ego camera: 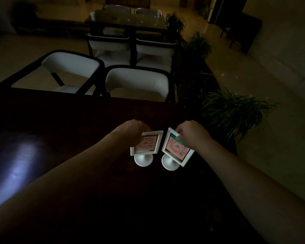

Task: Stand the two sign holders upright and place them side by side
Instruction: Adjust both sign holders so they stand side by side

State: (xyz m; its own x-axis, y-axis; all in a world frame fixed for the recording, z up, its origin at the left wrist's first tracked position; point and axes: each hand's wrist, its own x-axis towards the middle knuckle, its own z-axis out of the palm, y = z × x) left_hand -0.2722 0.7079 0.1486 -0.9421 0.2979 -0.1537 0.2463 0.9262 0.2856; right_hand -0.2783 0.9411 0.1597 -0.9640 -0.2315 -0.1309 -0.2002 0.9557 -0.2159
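Hands [130, 128] [192, 132] grip both sign holders [145, 144] [176, 148] near the table [77, 120] edge, frames nearly touching.

sign holders [146, 147] white smooth plastic (pink paper inserts), table [60, 120] dark glossy wood.

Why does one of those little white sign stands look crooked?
The right sign holder is turned askew under the right hand, its frame angled against the left sign holder, which the left hand holds squarer. Both round bases sit side by side on the dark table.
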